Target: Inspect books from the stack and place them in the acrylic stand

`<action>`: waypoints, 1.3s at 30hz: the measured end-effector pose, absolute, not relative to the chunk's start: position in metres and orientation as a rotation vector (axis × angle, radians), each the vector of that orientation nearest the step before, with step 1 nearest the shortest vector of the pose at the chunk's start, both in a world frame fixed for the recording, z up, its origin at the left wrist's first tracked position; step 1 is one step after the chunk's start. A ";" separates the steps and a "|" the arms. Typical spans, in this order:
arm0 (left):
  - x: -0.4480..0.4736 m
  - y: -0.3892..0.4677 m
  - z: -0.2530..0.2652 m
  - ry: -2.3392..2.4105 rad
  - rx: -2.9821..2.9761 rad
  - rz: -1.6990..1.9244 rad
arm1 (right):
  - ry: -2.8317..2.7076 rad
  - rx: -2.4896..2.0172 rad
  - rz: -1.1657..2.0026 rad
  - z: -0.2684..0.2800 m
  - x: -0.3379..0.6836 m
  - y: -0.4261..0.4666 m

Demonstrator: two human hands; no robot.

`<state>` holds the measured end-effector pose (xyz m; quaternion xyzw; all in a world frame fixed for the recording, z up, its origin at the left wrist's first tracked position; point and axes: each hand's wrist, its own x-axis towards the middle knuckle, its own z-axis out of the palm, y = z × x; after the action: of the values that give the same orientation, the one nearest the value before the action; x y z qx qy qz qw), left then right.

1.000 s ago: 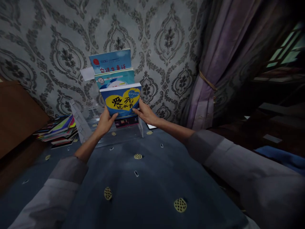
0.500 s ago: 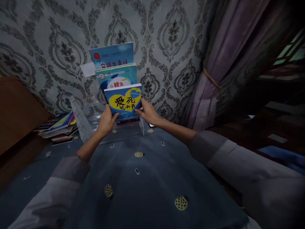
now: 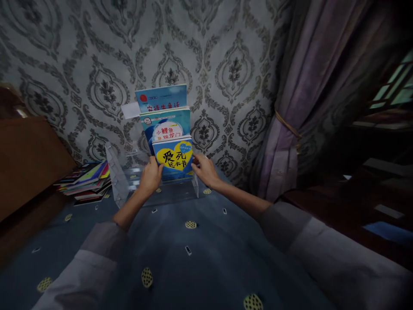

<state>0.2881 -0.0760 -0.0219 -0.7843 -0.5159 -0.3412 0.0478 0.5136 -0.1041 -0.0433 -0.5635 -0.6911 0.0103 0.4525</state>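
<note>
A small blue book (image 3: 176, 172) with a yellow heart on its cover stands upright, its lower edge at the front tier of a clear stepped rack (image 3: 115, 174). My left hand (image 3: 150, 175) grips its left edge, thumb on the front cover. At the opposite edge my right hand (image 3: 205, 171) holds the book with thumb and fingers. Behind it rises a teal-blue book (image 3: 166, 122) with a white oval on the cover, and farther back a light-blue book (image 3: 164, 97) with red lettering. Both lean back in the higher tiers, their lower parts hidden.
A pile of thin books (image 3: 87, 183) lies left of the rack, beside a brown box (image 3: 32, 159). The blue patterned tablecloth (image 3: 206, 267) spreads in front. Patterned wallpaper (image 3: 235, 82) stands close behind, and a tied purple curtain (image 3: 284, 137) hangs at the right.
My hands have lowered the heart-cover book in the rack, so more of the teal-blue book's title shows above it. The whole view has shifted downward in the picture.
</note>
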 end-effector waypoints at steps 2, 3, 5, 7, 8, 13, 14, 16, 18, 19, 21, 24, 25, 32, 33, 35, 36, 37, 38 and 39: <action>0.290 -0.079 -0.021 -1.607 -2.385 -0.974 | -1.713 -1.452 0.015 -0.043 0.510 -0.108; 0.291 -0.080 -0.020 -1.621 -2.385 -0.951 | -1.713 -1.475 0.010 -0.043 0.509 -0.109; 0.292 -0.083 -0.018 -1.658 -2.390 -0.924 | -1.712 -1.504 0.001 -0.043 0.507 -0.112; 0.293 -0.085 -0.016 -1.694 -2.394 -0.910 | -1.710 -1.535 -0.008 -0.042 0.505 -0.114; 0.294 -0.085 -0.015 -1.709 -2.396 -0.903 | -1.709 -1.550 -0.013 -0.042 0.504 -0.115; 0.296 -0.086 -0.010 -1.740 -2.404 -0.883 | -1.694 -1.612 -0.032 -0.041 0.500 -0.117; 0.296 -0.086 -0.010 -1.745 -2.405 -0.880 | -1.692 -1.621 -0.033 -0.041 0.499 -0.118; 0.296 -0.086 -0.009 -1.750 -2.405 -0.878 | -1.689 -1.635 -0.037 -0.041 0.497 -0.118; 0.296 -0.086 -0.009 -1.750 -2.406 -0.880 | -1.684 -1.641 -0.045 -0.042 0.495 -0.118; 0.296 -0.085 -0.009 -1.748 -2.408 -0.882 | -1.682 -1.642 -0.051 -0.042 0.495 -0.118; 0.296 -0.085 -0.009 -1.744 -2.410 -0.884 | -1.678 -1.640 -0.062 -0.043 0.494 -0.117; 0.297 -0.086 -0.010 -1.749 -2.407 -0.883 | -1.683 -1.636 -0.070 -0.044 0.494 -0.117; 0.297 -0.086 -0.010 -1.752 -2.404 -0.883 | -1.686 -1.635 -0.069 -0.044 0.494 -0.117; 0.299 -0.086 -0.012 -1.759 -2.391 -0.903 | -1.682 -1.639 -0.063 -0.043 0.492 -0.118; 0.299 -0.086 -0.012 -1.761 -2.388 -0.905 | -1.680 -1.638 -0.061 -0.043 0.492 -0.118; 0.299 -0.086 -0.012 -1.765 -2.384 -0.910 | -1.675 -1.636 -0.059 -0.043 0.491 -0.118; 0.299 -0.086 -0.012 -1.765 -2.383 -0.913 | -1.674 -1.635 -0.057 -0.043 0.490 -0.119; 0.299 -0.086 -0.012 -1.763 -2.384 -0.916 | -1.673 -1.633 -0.056 -0.044 0.490 -0.119; 0.299 -0.086 -0.012 -1.761 -2.386 -0.919 | -1.672 -1.632 -0.054 -0.044 0.490 -0.119; 0.299 -0.086 -0.013 -1.757 -2.389 -0.921 | -1.673 -1.629 -0.051 -0.044 0.490 -0.120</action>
<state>0.2985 -0.0862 -0.0126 -0.7693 -0.5656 -0.2965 0.0182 0.4898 -0.1198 -0.0441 -0.6417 -0.6589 -0.0202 0.3921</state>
